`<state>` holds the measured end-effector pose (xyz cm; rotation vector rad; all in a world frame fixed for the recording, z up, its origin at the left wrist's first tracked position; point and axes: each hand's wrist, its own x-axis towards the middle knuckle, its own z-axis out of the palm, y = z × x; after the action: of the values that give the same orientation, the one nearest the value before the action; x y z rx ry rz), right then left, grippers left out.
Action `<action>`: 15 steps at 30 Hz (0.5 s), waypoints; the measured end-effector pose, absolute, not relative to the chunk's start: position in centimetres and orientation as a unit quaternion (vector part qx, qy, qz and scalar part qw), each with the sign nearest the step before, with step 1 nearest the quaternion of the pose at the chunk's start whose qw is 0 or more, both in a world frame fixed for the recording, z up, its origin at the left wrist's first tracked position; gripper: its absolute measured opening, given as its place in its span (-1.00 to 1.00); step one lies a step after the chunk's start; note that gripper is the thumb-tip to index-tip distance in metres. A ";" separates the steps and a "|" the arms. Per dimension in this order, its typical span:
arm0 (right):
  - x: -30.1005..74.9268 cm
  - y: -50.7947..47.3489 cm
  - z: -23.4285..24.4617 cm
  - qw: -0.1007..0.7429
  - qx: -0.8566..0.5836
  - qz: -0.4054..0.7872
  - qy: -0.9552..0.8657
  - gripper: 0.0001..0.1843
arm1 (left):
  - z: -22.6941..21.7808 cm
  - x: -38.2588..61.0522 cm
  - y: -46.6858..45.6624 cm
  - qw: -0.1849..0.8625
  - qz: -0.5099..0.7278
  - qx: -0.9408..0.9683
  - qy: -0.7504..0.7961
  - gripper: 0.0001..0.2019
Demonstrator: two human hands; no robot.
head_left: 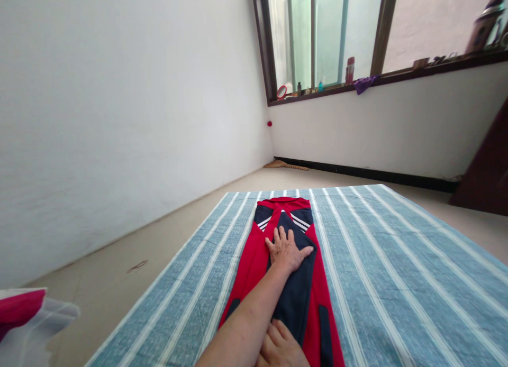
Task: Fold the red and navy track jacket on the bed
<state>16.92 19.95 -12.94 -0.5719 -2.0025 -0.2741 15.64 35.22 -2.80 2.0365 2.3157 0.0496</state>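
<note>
A red and navy jacket (248, 282) with white stripes near its collar lies folded into a long narrow shape on the striped bedspread. Pressed flat on its navy middle panel is my left hand (286, 250), open, fingers spread and thumb out to the right. My right hand (283, 348) rests lower on the same navy cloth, at the bottom edge of the view. Its fingers look laid on the fabric, though my left forearm covers some of them.
The blue bedspread (365, 261) has white stripes. At lower left, clear plastic (47, 322) holds something red. A broom (291, 166) lies on the floor in the corner. Bottles and a purple cloth (364, 84) line the windowsill. White walls stand left and ahead.
</note>
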 end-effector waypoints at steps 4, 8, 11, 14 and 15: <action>16.9 19.7 -11.5 0.567 -0.241 -0.094 -0.782 -0.76 | -2.7 15.7 35.2 0.029 0.014 0.659 0.751 -0.10; 16.7 19.5 -10.8 0.600 -0.258 -0.074 -0.754 -0.70 | -2.7 15.7 35.2 0.028 0.014 0.659 0.752 -0.11; 16.8 19.8 -11.9 0.561 -0.242 -0.089 -0.787 -0.75 | -2.8 15.7 35.3 0.028 0.013 0.659 0.751 -0.11; 16.8 20.1 -13.4 0.493 -0.226 -0.109 -0.833 -0.79 | -2.8 15.7 35.3 0.028 0.014 0.659 0.752 -0.10; 16.8 20.1 -13.7 0.482 -0.224 -0.111 -0.840 -0.79 | -2.8 15.7 35.3 0.028 0.014 0.658 0.752 -0.10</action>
<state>16.84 20.12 -13.72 -0.5465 -2.0464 -0.2716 15.66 35.27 -2.77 2.0325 2.3209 0.0428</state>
